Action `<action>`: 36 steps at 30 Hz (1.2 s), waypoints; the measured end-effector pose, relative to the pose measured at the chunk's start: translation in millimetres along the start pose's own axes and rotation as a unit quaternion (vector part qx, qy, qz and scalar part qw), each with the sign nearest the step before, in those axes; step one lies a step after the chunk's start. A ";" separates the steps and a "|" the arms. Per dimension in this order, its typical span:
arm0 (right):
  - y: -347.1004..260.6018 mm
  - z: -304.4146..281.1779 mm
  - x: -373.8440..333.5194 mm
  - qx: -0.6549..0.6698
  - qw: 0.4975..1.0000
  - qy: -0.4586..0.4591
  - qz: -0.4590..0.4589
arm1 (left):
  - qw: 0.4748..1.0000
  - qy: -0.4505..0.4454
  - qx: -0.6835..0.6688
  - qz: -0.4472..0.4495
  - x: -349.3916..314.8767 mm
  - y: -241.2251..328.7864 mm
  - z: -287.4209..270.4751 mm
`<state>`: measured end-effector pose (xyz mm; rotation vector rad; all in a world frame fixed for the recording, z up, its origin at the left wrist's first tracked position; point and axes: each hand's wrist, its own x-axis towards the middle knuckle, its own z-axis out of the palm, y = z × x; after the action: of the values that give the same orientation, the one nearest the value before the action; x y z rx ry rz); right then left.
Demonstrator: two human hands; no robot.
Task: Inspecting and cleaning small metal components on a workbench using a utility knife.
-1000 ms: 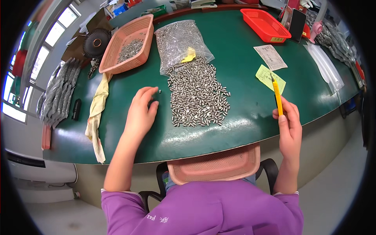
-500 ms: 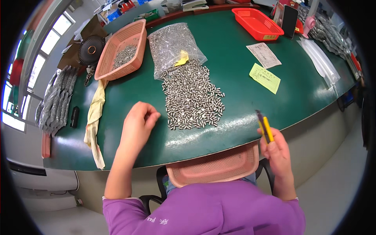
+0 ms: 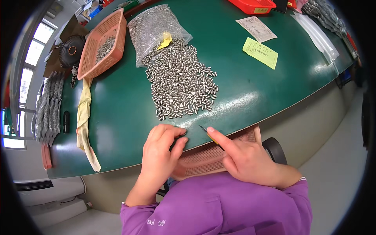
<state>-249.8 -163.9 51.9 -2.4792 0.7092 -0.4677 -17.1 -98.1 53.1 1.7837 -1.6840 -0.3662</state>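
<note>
My right hand (image 3: 252, 160) grips a yellow and black utility knife (image 3: 212, 138), index finger stretched along it. Its dark blade tip points up and left, just over the table's front edge. To the left of the blade, my left hand (image 3: 159, 150) is closed with thumb and fingertips near each other. A small dark bit shows at those fingertips, too small to name. Beyond both hands lies a wide heap of small silvery metal pins (image 3: 182, 86). It spills from the mouth of a clear plastic bag (image 3: 156, 29), which has a yellow piece (image 3: 166, 40) at its opening.
A pink basket (image 3: 119, 43) holding more metal pieces stands at the left, above a cream cloth strip (image 3: 83, 117). Filled bags (image 3: 49, 109) lie at the far left. Yellow and white slips and a red tray (image 3: 254, 7) are at upper right. Another pink basket (image 3: 199, 162) sits below the table edge.
My right hand has brought the knife left and turned it over the table edge. My left hand has moved right and nearer, toward the knife. The head view has shifted.
</note>
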 end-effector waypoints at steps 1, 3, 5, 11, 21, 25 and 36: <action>-0.5 1.5 1.5 0.003 1.000 0.000 0.001 | 1.000 0.008 0.000 0.003 -1.0 -0.2 -0.7; -2.0 3.9 2.8 0.020 1.000 0.012 -0.005 | 1.000 0.013 -0.002 0.009 -1.3 -0.9 0.8; -1.3 12.7 4.0 0.022 0.999 0.023 -0.011 | 0.999 0.035 0.002 0.008 -2.2 -1.5 3.3; -6.5 18.7 6.3 0.038 0.999 -0.003 -0.022 | 0.998 0.038 -0.037 -0.035 -3.4 -2.7 4.6; -10.2 24.5 8.4 0.010 1.000 0.004 -0.018 | 0.997 0.033 -0.048 -0.046 -2.4 -4.0 4.6; -10.7 18.2 12.2 -0.005 1.000 0.008 -0.019 | 0.998 0.028 -0.045 -0.046 -2.1 -3.0 2.5; -14.9 6.2 19.5 -0.040 0.998 -0.017 -0.053 | 0.998 0.021 -0.045 -0.035 -0.9 -3.3 0.6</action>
<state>-225.6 -161.8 58.8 -2.6028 0.5950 -0.4422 -15.1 -97.5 50.3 1.7749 -1.5544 -0.4246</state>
